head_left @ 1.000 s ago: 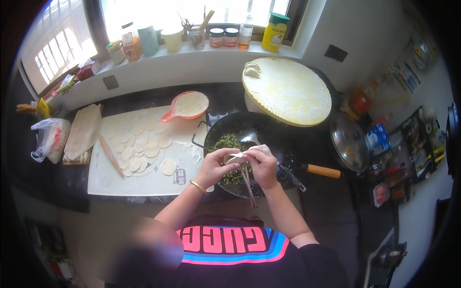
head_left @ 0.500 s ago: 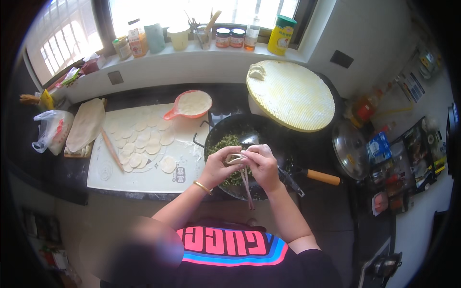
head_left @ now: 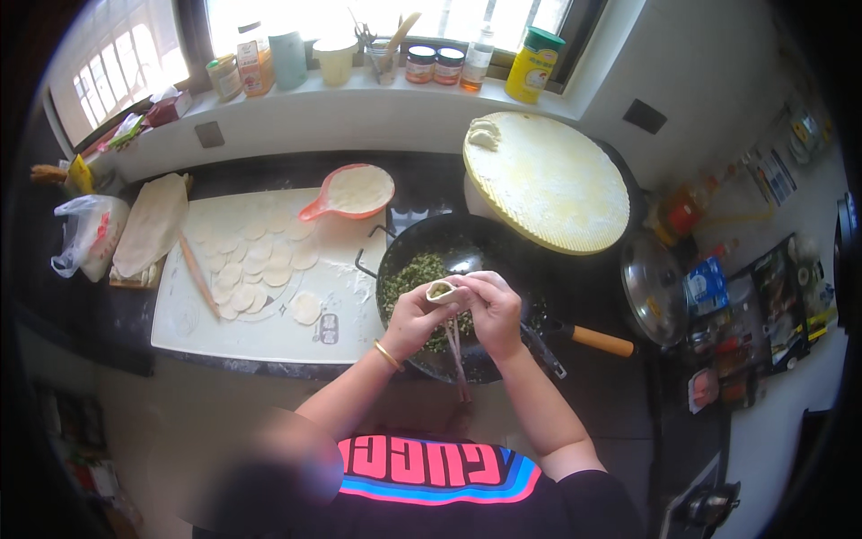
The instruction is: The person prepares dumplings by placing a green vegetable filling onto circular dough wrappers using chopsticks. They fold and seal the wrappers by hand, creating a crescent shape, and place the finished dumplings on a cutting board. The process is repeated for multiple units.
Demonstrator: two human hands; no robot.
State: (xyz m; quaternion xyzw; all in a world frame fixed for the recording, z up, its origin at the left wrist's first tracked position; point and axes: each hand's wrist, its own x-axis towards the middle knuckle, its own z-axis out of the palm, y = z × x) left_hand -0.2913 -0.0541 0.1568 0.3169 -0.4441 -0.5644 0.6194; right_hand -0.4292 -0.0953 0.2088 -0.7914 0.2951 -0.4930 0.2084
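Note:
Over the wok, a partly folded dumpling (head_left: 440,290) with filling showing in its opening is pinched between my two hands. My left hand (head_left: 413,319) cups its left side, a gold bangle on that wrist. The fingertips of my right hand (head_left: 492,310) press the wrapper's right edge. Below them, the black wok (head_left: 498,235) holds chopped green filling (head_left: 415,274). A pair of chopsticks (head_left: 457,357) leans in it, its ends over the near rim. Round dough wrappers (head_left: 260,260) lie spread and overlapping on a white mat (head_left: 189,328) to the left.
A floured round yellow tray (head_left: 557,184) with a few finished dumplings (head_left: 483,135) stands behind the wok. A red strainer-shaped bowl of flour (head_left: 359,190), a rolling pin (head_left: 197,274) and a dough-covered board (head_left: 153,229) are leftward. The wok's wooden handle (head_left: 602,340) points right, near a glass lid (head_left: 654,287).
The dumpling has turned so its open end and filling face up more. My fingers have shifted slightly along its edge, and the whole view has moved a little.

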